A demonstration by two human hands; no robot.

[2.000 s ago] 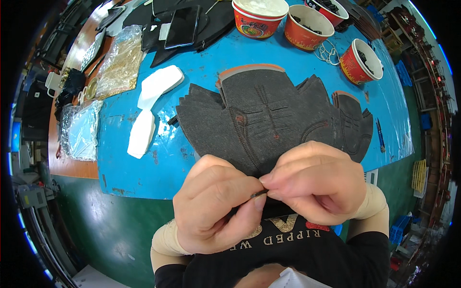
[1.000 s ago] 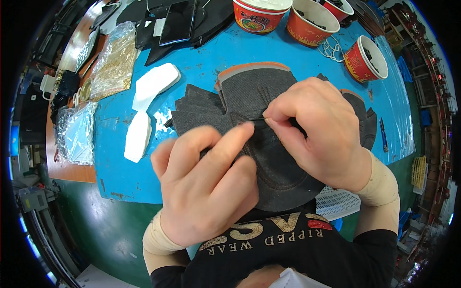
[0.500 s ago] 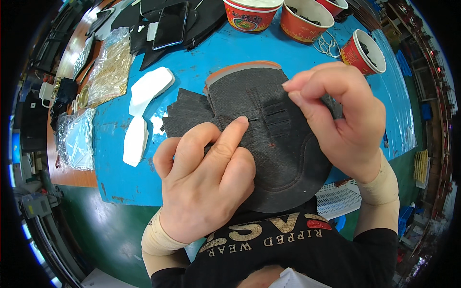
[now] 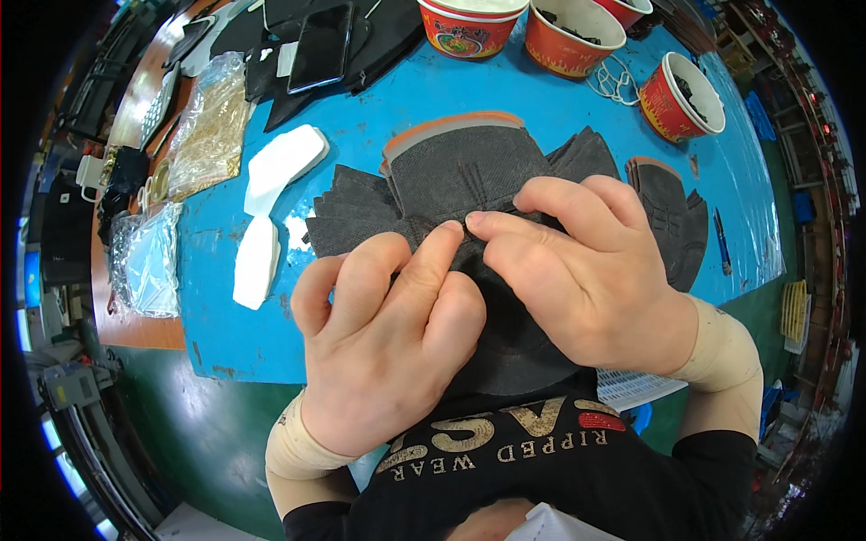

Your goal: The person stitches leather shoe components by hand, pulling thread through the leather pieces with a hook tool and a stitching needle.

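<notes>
Blue table top (image 4: 541, 99), scuffed and stained, curving away under the fisheye, its near edge dropping to a green floor (image 4: 207, 424). At the middle of it, a stack of dark grey fabric shoe uppers (image 4: 469, 171) fanned out, the top piece edged in orange at its far end. Pressed down on that top piece, the left hand (image 4: 388, 334) — fingers half curled, index fingertip (image 4: 451, 230) flat on the cloth at a stitched slot, nothing gripped. Meeting it from the right, the right hand (image 4: 577, 270), fingers bent, thumb and forefinger tips closed together against the fabric just beside the left fingertip; whether anything thin sits between them, impossible to tell. Another dark upper (image 4: 672, 221) lying right of the hands, partly covered.

Left of the stack, two white foam pieces (image 4: 280, 162), one nearer, one farther. Farther left, clear plastic bags (image 4: 207, 117) on a brown bench edge. Along the far side, three red paper cups (image 4: 564, 36) holding small dark parts, a loop of white cord (image 4: 613, 81) between two of them — and a black phone (image 4: 320, 36) resting on black material. At the right rim, blurred shelving and a yellow crate (image 4: 794, 311).
</notes>
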